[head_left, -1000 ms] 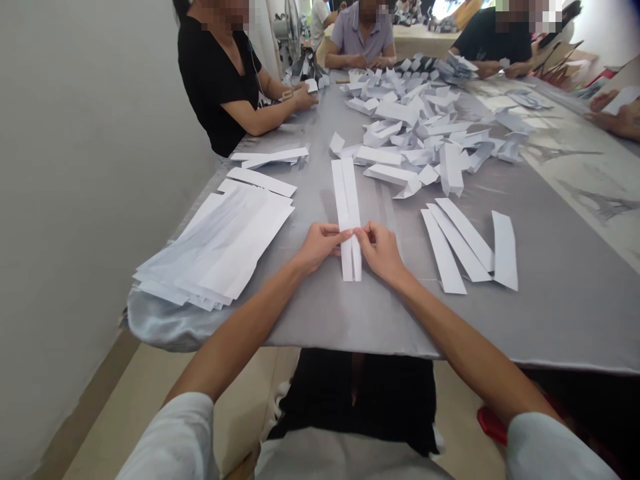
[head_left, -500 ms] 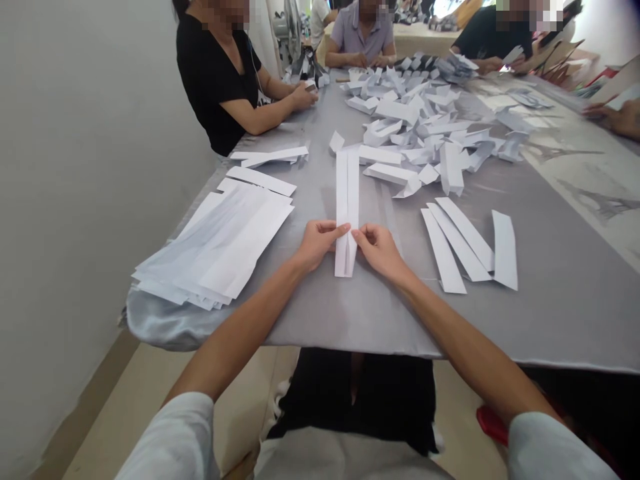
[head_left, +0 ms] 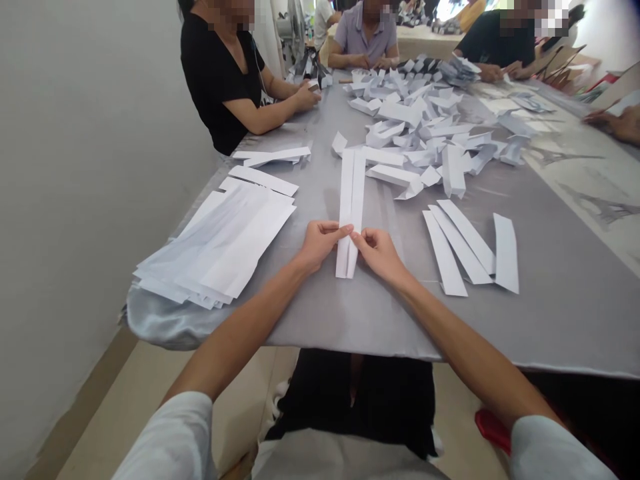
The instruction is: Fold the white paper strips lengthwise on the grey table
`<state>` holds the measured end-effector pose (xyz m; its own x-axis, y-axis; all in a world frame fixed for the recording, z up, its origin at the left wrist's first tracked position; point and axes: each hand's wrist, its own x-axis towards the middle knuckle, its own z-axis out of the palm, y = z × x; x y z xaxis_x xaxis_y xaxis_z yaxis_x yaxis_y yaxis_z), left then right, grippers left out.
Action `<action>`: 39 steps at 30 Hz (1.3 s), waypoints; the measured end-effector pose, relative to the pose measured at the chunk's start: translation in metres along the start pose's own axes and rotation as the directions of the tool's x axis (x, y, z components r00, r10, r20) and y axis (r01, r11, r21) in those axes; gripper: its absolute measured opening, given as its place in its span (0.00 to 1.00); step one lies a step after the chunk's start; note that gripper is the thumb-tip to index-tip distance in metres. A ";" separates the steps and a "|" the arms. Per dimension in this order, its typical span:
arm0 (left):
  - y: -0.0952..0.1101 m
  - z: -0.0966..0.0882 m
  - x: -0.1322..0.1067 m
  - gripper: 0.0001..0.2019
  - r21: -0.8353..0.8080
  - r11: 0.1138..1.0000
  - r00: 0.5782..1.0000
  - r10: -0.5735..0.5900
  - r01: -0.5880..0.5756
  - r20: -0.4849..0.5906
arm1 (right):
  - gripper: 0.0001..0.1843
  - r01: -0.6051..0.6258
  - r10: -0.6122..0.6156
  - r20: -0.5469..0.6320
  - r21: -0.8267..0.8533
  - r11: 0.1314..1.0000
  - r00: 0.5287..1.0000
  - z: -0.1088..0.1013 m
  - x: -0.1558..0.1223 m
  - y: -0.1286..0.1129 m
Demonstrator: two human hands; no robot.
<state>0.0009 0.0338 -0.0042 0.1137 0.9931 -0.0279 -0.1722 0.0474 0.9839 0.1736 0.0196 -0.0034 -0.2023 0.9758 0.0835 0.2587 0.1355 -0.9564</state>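
A long white folded paper strip (head_left: 351, 193) runs away from me down the middle of the grey table (head_left: 550, 293). My left hand (head_left: 318, 244) pinches its near end from the left. From the right, my right hand (head_left: 380, 252) pinches the same end, and the two long halves are pressed together there. Both hands have their fingers closed on the paper. The strip's far end is lifted toward the pile of folded pieces.
A stack of flat white sheets (head_left: 220, 243) lies at my left. Three cut strips (head_left: 467, 243) lie at my right. A heap of folded paper pieces (head_left: 425, 127) fills the table's middle. Other people sit along the far sides, one in black (head_left: 225, 73) at the left.
The strip's two halves, flat and side by side a second ago, are now folded together at the near end. The strip has tilted and its far end has risen.
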 end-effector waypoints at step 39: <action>0.004 -0.005 0.008 0.20 -0.007 0.993 0.951 0.112 -0.119 -0.289 | 0.23 -0.207 0.148 0.429 0.095 0.974 0.891 -0.006 -0.004 -0.010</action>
<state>-0.0042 0.0425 -0.0013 -0.1935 0.9806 0.0326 -0.1912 -0.0703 0.9790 0.1774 0.0150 0.0079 -0.5473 0.8158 -0.1870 0.2043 -0.0865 -0.9751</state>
